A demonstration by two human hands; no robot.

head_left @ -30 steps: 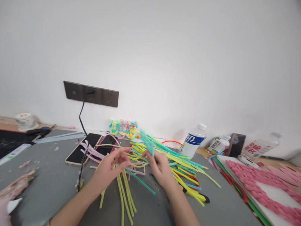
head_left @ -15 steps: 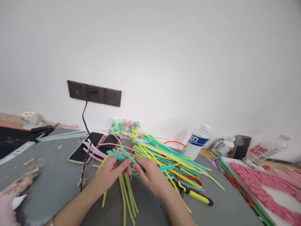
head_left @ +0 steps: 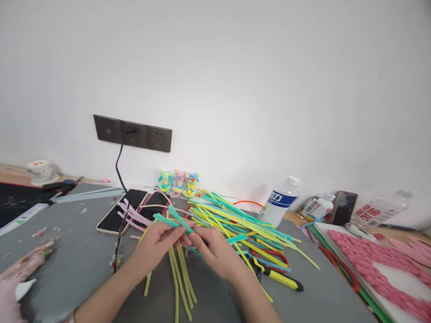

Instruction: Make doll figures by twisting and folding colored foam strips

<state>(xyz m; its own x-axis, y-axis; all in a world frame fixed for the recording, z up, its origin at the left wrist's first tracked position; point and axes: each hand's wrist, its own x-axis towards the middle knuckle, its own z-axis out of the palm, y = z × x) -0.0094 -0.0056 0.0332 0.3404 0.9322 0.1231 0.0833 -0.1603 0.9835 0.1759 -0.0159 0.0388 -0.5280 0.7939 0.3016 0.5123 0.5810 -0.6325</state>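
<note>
My left hand [head_left: 156, 246] and my right hand [head_left: 214, 251] meet over a grey mat [head_left: 73, 269], both pinching a small bundle of teal pipe cleaners [head_left: 173, 221] that juts up and to the left from the fingertips. Just behind and to the right lies a big heap of yellow and teal pipe cleaners [head_left: 241, 226]. Several yellow-green pipe cleaners [head_left: 179, 287] lie on the mat under my hands. A yellow utility knife [head_left: 278, 278] rests right of my right wrist.
Two phones [head_left: 116, 210] lie behind my left hand, one on a black cable to the wall sockets [head_left: 131, 133]. Small pipe-cleaner figures [head_left: 178, 181] stand by the wall. Bottles [head_left: 279, 201] stand at right, beside a board of pink braided pieces [head_left: 374, 266]. A pink object [head_left: 6, 286] lies at left.
A second ago my right hand held the teal bundle up alone and my left hand was open. The hands have come together low over the mat, both gripping the bundle.
</note>
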